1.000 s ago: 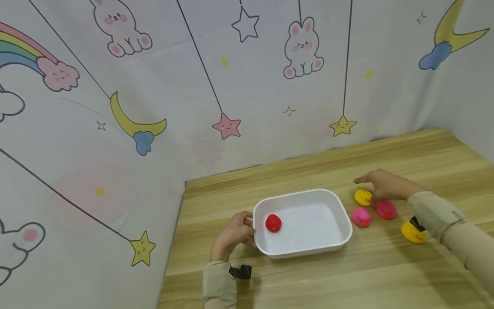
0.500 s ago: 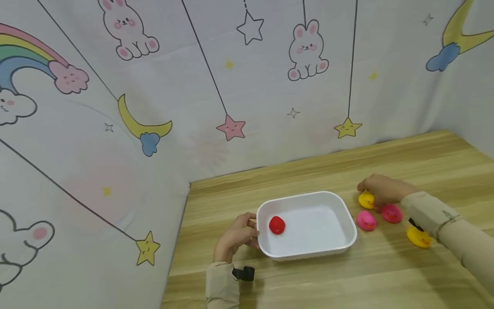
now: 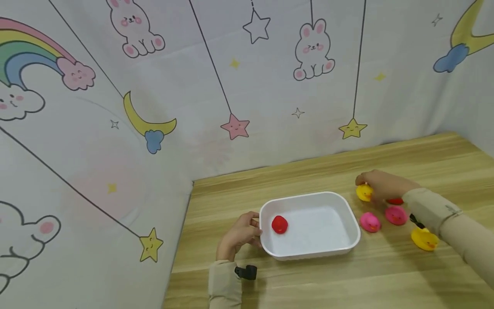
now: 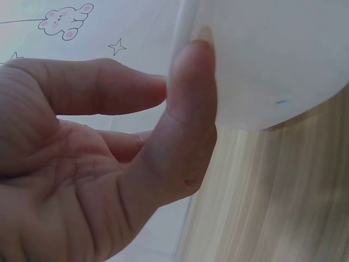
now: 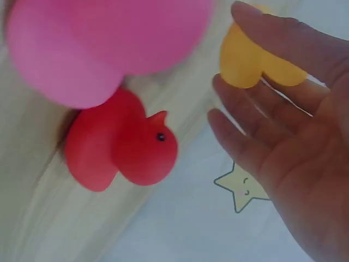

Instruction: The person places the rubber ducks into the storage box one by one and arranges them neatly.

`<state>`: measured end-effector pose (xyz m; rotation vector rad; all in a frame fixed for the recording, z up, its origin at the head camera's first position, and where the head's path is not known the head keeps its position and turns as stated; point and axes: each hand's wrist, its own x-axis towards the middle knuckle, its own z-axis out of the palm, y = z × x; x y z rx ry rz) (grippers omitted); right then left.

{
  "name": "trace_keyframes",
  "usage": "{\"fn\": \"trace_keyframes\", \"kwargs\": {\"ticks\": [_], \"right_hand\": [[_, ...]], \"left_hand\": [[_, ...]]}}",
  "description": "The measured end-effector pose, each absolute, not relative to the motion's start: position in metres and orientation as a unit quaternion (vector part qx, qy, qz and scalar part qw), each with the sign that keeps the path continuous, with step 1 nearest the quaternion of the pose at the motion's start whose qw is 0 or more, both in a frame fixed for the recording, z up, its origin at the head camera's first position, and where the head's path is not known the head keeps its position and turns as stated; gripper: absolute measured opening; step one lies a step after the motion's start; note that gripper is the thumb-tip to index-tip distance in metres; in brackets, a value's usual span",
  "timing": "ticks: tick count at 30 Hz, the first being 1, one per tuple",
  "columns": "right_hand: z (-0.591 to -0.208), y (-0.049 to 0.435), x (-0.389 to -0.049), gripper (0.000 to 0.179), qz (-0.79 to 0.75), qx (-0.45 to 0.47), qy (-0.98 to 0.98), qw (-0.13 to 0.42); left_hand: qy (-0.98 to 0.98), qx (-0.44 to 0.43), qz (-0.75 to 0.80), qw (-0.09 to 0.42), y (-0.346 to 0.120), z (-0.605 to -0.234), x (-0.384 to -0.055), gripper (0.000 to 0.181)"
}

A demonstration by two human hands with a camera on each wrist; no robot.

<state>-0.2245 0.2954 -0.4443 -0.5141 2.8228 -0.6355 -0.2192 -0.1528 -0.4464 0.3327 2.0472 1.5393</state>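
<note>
A white plastic tub (image 3: pixel 320 253) stands on the table, and a small red rubber toy (image 3: pixel 279 224) lies in its left part. My left hand (image 3: pixel 243 231) is at the tub's left end, thumb and fingers bent against the wall; in the left wrist view the thumb (image 4: pixel 191 82) lies on the white side. At the right, my right hand (image 3: pixel 386 184) pinches a yellow rubber duck (image 3: pixel 364 192) between thumb and fingers, which the right wrist view also shows. A red rubber duck (image 5: pixel 120 142) is beside this hand, partly hidden under it in the head view.
Two pink rubber ducks (image 3: pixel 370 222) sit between the tub and the right sleeve (image 3: pixel 444 219). Nearer the front is another yellow duck (image 3: pixel 424 238), below the right forearm. A printed white cloth (image 3: pixel 270 141) hangs behind the wooden table (image 3: pixel 308 287).
The right hand has closed its fingers on the yellow duck and shifted it slightly away from the pink ducks. The red duck now shows beneath the hand. The left hand stays at the tub.
</note>
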Motion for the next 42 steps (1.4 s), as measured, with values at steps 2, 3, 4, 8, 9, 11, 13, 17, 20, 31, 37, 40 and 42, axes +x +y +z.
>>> {"fn": "trace_keyframes", "kwargs": {"ticks": [2, 3, 4, 8, 9, 11, 13, 17, 20, 31, 37, 40, 42], "right_hand": [[-0.439, 0.295, -0.225, 0.052, -0.269, -0.173, 0.942, 0.104], [-0.436, 0.295, -0.226, 0.051, -0.296, -0.172, 0.933, 0.108], [-0.433, 0.293, -0.225, 0.050, -0.323, -0.168, 0.924, 0.113], [-0.422, 0.289, -0.221, 0.050, -0.397, -0.157, 0.897, 0.117], [-0.420, 0.289, -0.220, 0.050, -0.409, -0.154, 0.892, 0.117], [-0.417, 0.287, -0.218, 0.052, -0.435, -0.148, 0.880, 0.118], [-0.415, 0.286, -0.217, 0.054, -0.455, -0.141, 0.871, 0.121], [-0.415, 0.279, -0.216, 0.056, -0.497, -0.139, 0.847, 0.127], [-0.415, 0.271, -0.217, 0.058, -0.517, -0.144, 0.834, 0.127], [-0.411, 0.235, -0.224, 0.055, -0.555, -0.155, 0.804, 0.150], [-0.413, 0.209, -0.229, 0.049, -0.511, -0.181, 0.827, 0.148], [-0.411, 0.197, -0.233, 0.048, -0.488, -0.192, 0.839, 0.143], [-0.410, 0.190, -0.236, 0.048, -0.477, -0.197, 0.845, 0.141]], "left_hand": [[0.762, 0.125, 0.573, 0.275, -0.152, -0.447, -0.219, 0.051], [0.762, 0.125, 0.573, 0.275, -0.152, -0.447, -0.220, 0.051], [0.762, 0.125, 0.573, 0.274, -0.152, -0.447, -0.220, 0.051], [0.763, 0.125, 0.572, 0.274, -0.152, -0.447, -0.220, 0.052], [0.763, 0.124, 0.572, 0.276, -0.152, -0.447, -0.220, 0.052], [0.762, 0.125, 0.572, 0.277, -0.152, -0.447, -0.220, 0.052], [0.762, 0.125, 0.571, 0.278, -0.152, -0.447, -0.220, 0.052], [0.764, 0.123, 0.569, 0.278, -0.153, -0.448, -0.219, 0.051], [0.764, 0.123, 0.568, 0.280, -0.154, -0.448, -0.219, 0.051], [0.763, 0.123, 0.572, 0.276, -0.152, -0.450, -0.222, 0.051], [0.763, 0.122, 0.571, 0.278, -0.153, -0.451, -0.222, 0.051], [0.764, 0.121, 0.569, 0.279, -0.153, -0.450, -0.222, 0.052], [0.764, 0.119, 0.569, 0.278, -0.152, -0.449, -0.222, 0.052]]}}
